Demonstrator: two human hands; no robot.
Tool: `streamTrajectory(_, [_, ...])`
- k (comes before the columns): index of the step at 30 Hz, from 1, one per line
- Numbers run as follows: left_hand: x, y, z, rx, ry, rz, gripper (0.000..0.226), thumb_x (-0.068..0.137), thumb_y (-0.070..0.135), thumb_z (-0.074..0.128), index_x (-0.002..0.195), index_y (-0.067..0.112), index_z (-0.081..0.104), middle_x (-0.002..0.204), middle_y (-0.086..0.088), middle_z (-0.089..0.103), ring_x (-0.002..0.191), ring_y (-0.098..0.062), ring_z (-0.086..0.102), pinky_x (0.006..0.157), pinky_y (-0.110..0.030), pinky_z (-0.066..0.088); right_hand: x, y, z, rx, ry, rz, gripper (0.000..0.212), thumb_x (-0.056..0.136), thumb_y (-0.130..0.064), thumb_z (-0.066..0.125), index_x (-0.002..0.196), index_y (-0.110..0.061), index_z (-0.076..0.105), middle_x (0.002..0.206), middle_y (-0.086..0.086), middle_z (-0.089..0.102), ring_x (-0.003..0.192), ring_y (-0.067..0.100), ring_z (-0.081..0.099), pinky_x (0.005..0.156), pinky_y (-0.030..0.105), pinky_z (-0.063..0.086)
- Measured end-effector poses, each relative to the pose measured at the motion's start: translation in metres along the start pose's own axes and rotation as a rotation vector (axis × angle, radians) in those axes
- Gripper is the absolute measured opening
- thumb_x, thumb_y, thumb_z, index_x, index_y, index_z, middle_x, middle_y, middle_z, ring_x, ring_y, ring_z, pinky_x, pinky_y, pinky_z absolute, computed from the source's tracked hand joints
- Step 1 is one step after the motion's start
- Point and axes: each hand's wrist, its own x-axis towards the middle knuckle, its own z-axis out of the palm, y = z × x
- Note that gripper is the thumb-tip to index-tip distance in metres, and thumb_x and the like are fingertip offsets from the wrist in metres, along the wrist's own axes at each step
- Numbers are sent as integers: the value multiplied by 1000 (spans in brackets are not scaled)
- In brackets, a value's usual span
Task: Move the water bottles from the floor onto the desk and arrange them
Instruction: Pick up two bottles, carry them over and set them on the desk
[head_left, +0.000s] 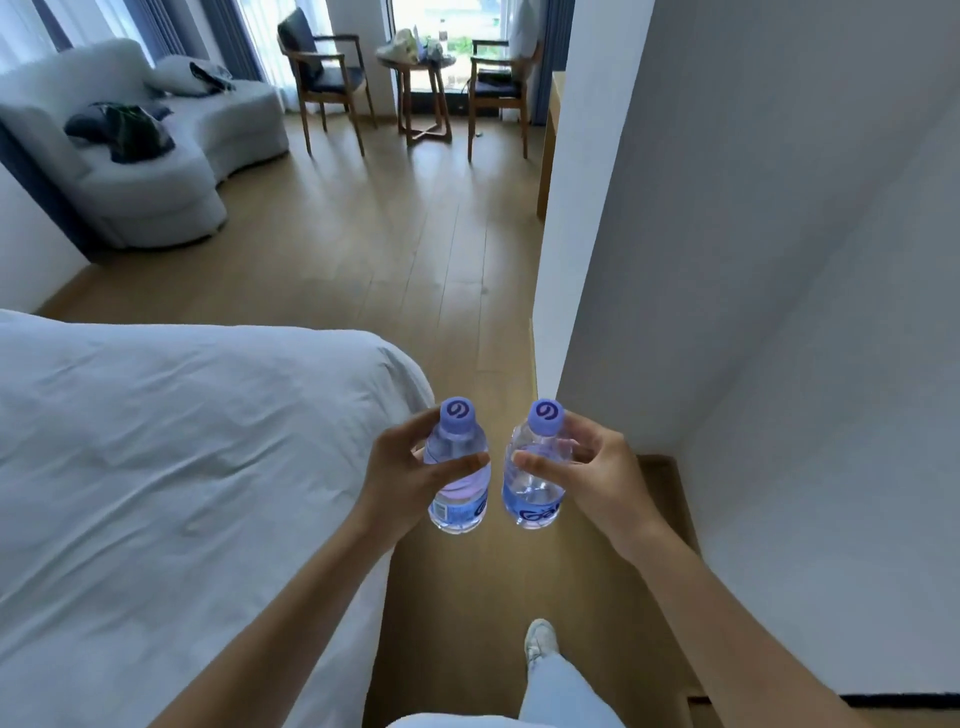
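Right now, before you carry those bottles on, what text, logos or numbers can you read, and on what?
Left bottle cap: a swirl logo, no letters.
Right bottle cap: the same swirl logo.
Left bottle label: a barcode and fine print, too small to read.
Right bottle label: large looping blue letters, partly hidden, not readable.
Nothing else bears legible text.

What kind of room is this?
Probably a hotel room or bedroom: a bed with white sheets, a white sofa, and wooden chairs around a small table by the window.
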Motion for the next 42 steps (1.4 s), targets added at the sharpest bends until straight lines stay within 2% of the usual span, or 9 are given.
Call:
streamTrajectory(5, [97, -2, 24, 6, 110, -26, 32, 75, 13, 79, 97, 32, 67, 88, 22, 72, 85, 0, 67, 70, -8, 50, 112, -10, -39, -19, -72, -7, 46, 71, -22, 84, 115, -21, 69, 104, -7, 74, 86, -3, 68, 66, 11, 53])
streamTrajectory(10, [189, -10, 31, 9, 207, -70, 35, 76, 13, 78, 95, 38, 63, 85, 32, 68, 85, 5, 66, 68, -5, 48, 219, -15, -58, -47, -117, -17, 50, 72, -22, 84, 119, -20, 68, 107, -8, 72, 86, -17, 62, 61, 5, 48])
streamTrajectory(18, [354, -66, 17, -51, 237, -146, 39, 70, 25, 79, 107, 18, 70, 98, 5, 73, 88, -12, 69, 71, -17, 55, 395, -9, -46, -50, -102, -12, 52, 67, -34, 85, 116, -26, 70, 103, -20, 72, 88, -16, 62, 63, 3, 47])
streamTrajectory(21, [426, -90, 1, -95, 218, -178, 35, 70, 17, 82, 102, 23, 71, 93, 8, 75, 85, -10, 70, 70, -16, 54, 468, -12, -34, -39, -91, -9, 48, 66, -37, 84, 111, -26, 71, 95, -25, 72, 88, -12, 63, 63, 3, 46])
streamTrajectory(28, [611, -123, -41, -54, 155, -135, 38, 67, 20, 85, 101, 29, 72, 92, 9, 75, 83, -12, 70, 74, -24, 56, 648, -43, -7, -19, -25, -18, 42, 70, -27, 86, 110, -23, 73, 91, -25, 73, 85, -7, 66, 64, 5, 48])
streamTrajectory(30, [659, -131, -50, -48, 132, -112, 37, 67, 21, 85, 101, 27, 72, 92, 9, 75, 82, -10, 70, 73, -20, 55, 695, -52, -5, 4, -2, -7, 38, 70, -26, 85, 106, -27, 72, 89, -27, 72, 84, -9, 66, 63, 4, 47])
streamTrajectory(33, [731, -145, -58, -82, 110, -98, 34, 68, 13, 85, 94, 31, 73, 87, 9, 75, 76, -4, 68, 68, -15, 51, 768, -59, -5, 41, 48, 11, 36, 69, -25, 86, 102, -31, 72, 90, -19, 74, 84, -4, 68, 68, 11, 52])
streamTrajectory(37, [830, -170, -59, -82, 51, -102, 33, 69, 8, 83, 87, 34, 73, 83, 10, 74, 73, -1, 66, 65, -12, 49, 865, -60, -10, 26, 116, 36, 50, 68, -29, 86, 115, -23, 70, 105, -9, 74, 98, 7, 67, 87, 28, 55])
streamTrajectory(42, [964, -197, -55, -82, 49, -117, 30, 68, 13, 86, 89, 30, 74, 86, 6, 75, 76, -6, 69, 65, -15, 52, 997, -60, -31, 18, 124, 45, 52, 68, -27, 86, 117, -21, 70, 107, -8, 73, 101, 8, 66, 90, 32, 55])
